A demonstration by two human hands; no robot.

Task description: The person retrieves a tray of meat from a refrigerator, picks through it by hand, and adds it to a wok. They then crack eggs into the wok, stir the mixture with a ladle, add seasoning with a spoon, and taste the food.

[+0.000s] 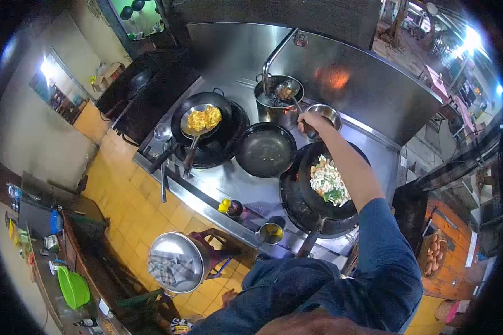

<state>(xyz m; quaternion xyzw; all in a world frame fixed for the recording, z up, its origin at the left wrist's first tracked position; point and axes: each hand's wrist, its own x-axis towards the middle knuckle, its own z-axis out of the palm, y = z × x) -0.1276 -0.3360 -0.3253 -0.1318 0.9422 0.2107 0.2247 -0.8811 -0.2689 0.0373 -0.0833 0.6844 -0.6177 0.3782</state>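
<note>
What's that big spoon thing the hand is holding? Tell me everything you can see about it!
It's a ladle with a round bowl and a long, thin stem, both looking like shiny metal. The handle end looks dark. The right hand grips it there. It slants up and away from the person, with its bowl over the metal pot. Something brown shows in the bowl, but it's too small to tell what. I can't tell whether the bowl touches the pot.

A green basin (73, 287) sits at lower left; left of bottom centre, a checked cloth (169, 270) lies on a round metal lid (176, 242).
</note>
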